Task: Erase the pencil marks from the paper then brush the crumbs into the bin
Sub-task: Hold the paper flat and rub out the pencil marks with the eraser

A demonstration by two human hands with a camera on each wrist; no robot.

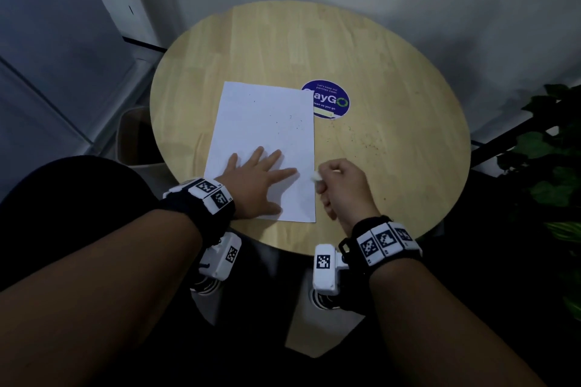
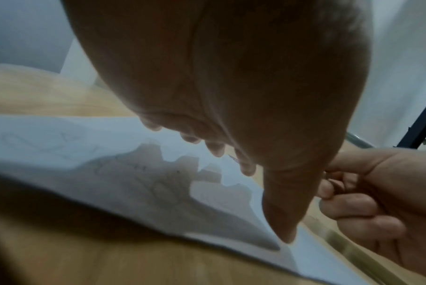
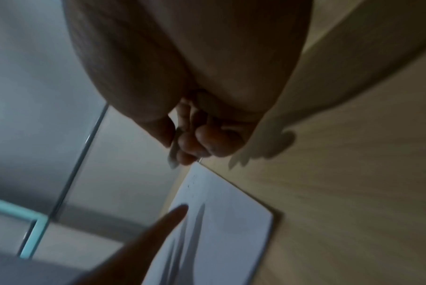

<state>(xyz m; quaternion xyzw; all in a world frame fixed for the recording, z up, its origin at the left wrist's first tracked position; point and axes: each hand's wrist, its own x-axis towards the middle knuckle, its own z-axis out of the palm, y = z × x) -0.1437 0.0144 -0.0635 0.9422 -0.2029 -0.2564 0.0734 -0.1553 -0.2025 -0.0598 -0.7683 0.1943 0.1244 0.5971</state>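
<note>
On the round wooden desk [image 1: 377, 72], seen from the head camera, the paper [image 1: 267, 122] lay with its long axis running away from the person and its short near edge close to the desk's front rim. The left hand [image 1: 254, 185] lay flat on the sheet's near half, fingers spread and straight, pinning it down with nothing in its grip. The right hand [image 1: 342, 185] hovered just off the sheet's right edge, its grip closed around a small white eraser [image 1: 316, 177] whose tip poked out toward the paper. From there the sheet looked nearly clean, with only a few dark crumbs [image 1: 295, 122] dotted on its far half and more scattered on the desk to the right, near a blue round sticker [image 1: 330, 100]. A pale bin [image 1: 132, 135] stood on the floor off the desk's left edge. My judgement was that most of the erasing was done and none of the brushing had begun.

Under the left wrist camera, faint pencil marks [image 2: 43, 140] showed on the paper [image 2: 109, 135], loops and a few squarish shapes, some in the shadow of the hand. So a little rubbing seemed left before the crumbs could go. The left fingertips [image 2: 214, 150] pressed the sheet, and the right hand [image 2: 377, 192] sat curled at its edge.

Under the right wrist camera, blurred, the right hand's fingers [image 3: 202, 142] were bunched tight; the eraser could not be made out there. One corner of the paper [image 3: 231, 221] pointed right, with specks near its far end
</note>
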